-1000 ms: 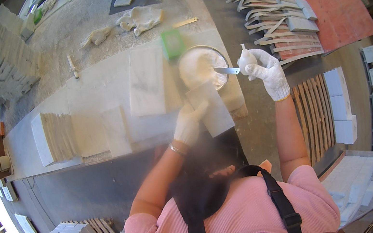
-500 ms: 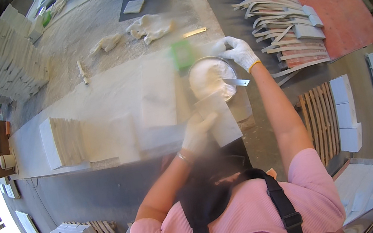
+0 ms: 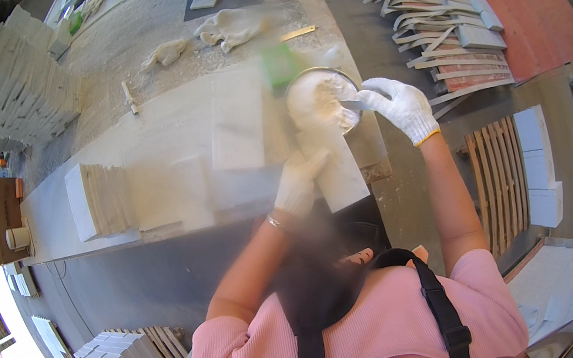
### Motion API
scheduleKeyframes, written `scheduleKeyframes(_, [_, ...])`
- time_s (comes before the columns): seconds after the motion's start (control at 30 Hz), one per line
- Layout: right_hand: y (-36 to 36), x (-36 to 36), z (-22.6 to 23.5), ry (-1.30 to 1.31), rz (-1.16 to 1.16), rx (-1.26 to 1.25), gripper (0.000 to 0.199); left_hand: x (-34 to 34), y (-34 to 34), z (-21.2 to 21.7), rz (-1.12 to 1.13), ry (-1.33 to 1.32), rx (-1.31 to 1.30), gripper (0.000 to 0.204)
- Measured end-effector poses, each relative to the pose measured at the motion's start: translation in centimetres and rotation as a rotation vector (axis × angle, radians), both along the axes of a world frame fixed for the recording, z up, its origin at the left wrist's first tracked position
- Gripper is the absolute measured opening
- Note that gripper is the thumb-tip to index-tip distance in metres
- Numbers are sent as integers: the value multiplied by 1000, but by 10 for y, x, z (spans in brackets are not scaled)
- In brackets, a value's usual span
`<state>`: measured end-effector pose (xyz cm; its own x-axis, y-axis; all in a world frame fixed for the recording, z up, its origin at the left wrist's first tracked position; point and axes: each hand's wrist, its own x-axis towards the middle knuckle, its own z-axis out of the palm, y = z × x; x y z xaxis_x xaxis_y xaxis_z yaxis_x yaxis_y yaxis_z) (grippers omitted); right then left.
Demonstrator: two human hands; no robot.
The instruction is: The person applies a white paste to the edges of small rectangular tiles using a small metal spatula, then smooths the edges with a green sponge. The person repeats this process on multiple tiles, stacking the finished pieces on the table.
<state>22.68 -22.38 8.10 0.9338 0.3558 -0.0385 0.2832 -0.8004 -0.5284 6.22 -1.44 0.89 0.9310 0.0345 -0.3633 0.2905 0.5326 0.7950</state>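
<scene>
My left hand (image 3: 301,183), in a white glove, grips a white marble tile (image 3: 343,174) by its left side, in front of the bowl. At the right of a round metal bowl (image 3: 360,120), my gloved right hand (image 3: 399,107) pinches the end of a flat metal scraper (image 3: 351,103). The scraper's other end dips into white paste (image 3: 314,96) in the bowl. The tile's far end overlaps the bowl's near rim. A blurred green block (image 3: 279,65) stands just beyond the bowl. More white tiles (image 3: 237,127) lie to the left of my left hand.
A stack of white tiles (image 3: 97,201) stands on the dusty table's left part. Crumpled white gloves (image 3: 230,27) and a yellowish metal strip (image 3: 299,33) lie farther back. Right of the table are pale straps (image 3: 428,29), a red board (image 3: 525,2) and a wooden pallet (image 3: 500,186).
My right hand has come down from the bowl's far right rim and taken hold of the scraper. My left hand still holds the tile in nearly the same place.
</scene>
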Motion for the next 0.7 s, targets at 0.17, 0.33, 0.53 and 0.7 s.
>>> scheduleKeyframes(0.17, [12, -11, -6, 75, 20, -56, 41, 6, 5, 38, -42, -13, 328, 37])
scheduleKeyframes(0.33, [15, -16, -16, 13, 57, 36, 29, 24, -6, 60, -177, -59, 1173, 40])
scheduleKeyframes(0.53, [7, -30, -13, -72, 17, 66, 26, 41, 1, 87, -281, -109, 1505, 57])
scheduleKeyframes(0.7, [-8, -35, -26, -98, -45, 327, 29, 17, 22, 112, -256, -366, 1453, 58])
